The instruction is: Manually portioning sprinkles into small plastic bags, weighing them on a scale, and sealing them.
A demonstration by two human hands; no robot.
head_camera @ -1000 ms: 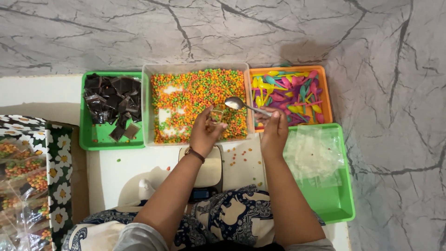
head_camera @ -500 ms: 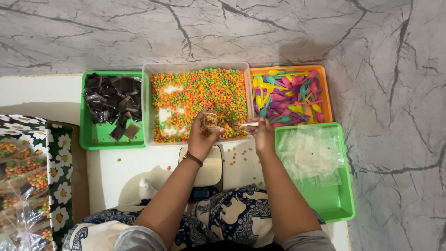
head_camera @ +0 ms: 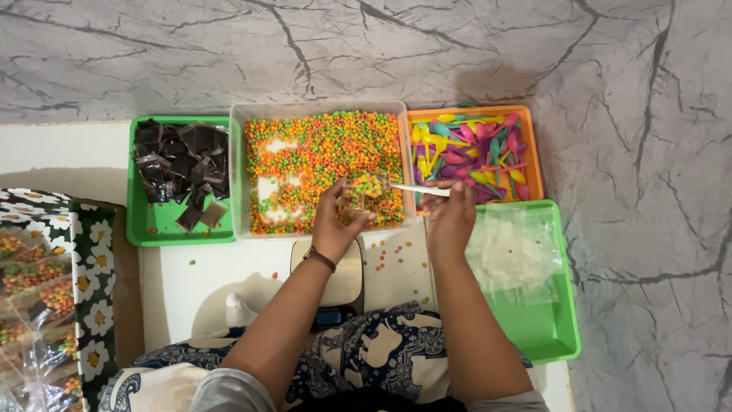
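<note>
Holding a small clear cup (head_camera: 357, 200) over the candy bin (head_camera: 324, 164), our left hand (head_camera: 335, 225) fingers clamp it; right hand (head_camera: 450, 217) fingers pinch the spoon (head_camera: 396, 187), so spills fall inside.

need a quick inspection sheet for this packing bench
surface: white table, loose beads scattered near the scale
job's things: small clear cup over clear bin of orange and green beads; spoon heaped with beads
clutter: green tray of dark packets, orange tray of coloured spoons, green tray of clear bags
hands: left hand holds cup; right hand holds spoon
cables: nothing seen
surroundings: grey marble floor
</note>
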